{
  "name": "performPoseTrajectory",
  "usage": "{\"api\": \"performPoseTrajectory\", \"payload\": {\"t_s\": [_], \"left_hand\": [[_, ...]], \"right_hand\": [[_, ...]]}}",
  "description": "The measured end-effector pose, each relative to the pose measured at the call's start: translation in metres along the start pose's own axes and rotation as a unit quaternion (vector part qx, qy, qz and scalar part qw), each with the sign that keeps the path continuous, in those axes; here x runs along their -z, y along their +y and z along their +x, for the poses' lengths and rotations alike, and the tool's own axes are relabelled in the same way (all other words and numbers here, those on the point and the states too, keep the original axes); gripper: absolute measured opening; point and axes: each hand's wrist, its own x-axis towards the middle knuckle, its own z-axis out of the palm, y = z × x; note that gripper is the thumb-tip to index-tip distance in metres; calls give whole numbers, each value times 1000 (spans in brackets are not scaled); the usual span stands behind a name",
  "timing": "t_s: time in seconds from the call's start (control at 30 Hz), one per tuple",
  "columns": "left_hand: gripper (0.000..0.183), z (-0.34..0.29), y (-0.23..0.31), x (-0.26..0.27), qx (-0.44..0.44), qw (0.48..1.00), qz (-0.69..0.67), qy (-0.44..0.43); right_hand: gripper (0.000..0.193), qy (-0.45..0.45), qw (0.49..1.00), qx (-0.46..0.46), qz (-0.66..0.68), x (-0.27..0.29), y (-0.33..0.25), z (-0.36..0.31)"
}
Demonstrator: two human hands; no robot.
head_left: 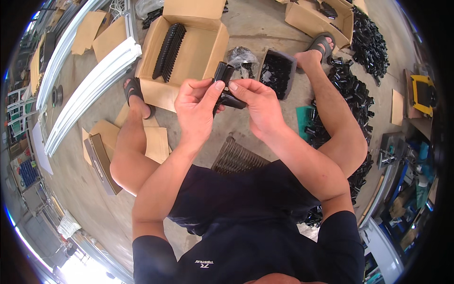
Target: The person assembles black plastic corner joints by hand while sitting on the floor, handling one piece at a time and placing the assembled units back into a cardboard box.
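In front of my body, my left hand is closed around a glossy black plastic fitting, its thumb pressed on the near side. My right hand pinches the same fitting from the right, thumb and fingertips on it. A lower arm of the fitting points right, below the right fingers; the fingers hide part of its shape. Beyond my left hand, an open cardboard box holds a neat row of black fittings. Past my right hand stands a dark bin with small black pieces.
A clear plastic bag lies between box and bin. Piles of black fittings spread along my right leg, near another cardboard box. White metal profiles and flattened cardboard lie at left. Beneath me is a woven seat.
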Motion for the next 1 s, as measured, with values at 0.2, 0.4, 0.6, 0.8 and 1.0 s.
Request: {"api": "performPoseTrajectory", "payload": {"t_s": [0.2,0.4,0.6,0.8,1.0], "left_hand": [[19,0,-1,1,-11,1000,9,-3],[20,0,1,2,-10,1000,9,-4],[19,-1,7,2,-4,1000,8,-3],[19,-1,12,0,2,1000,-11,-14],[19,-2,12,2,-9,1000,-13,-11]], "right_hand": [[14,15,997,40,-59,0,7,0],[14,-17,976,106,-189,8,8,7],[13,-36,902,229,-364,8,-6,8],[15,-92,951,116,-272,16,-12,11],[15,-103,943,130,-287,12,-13,10]]}}
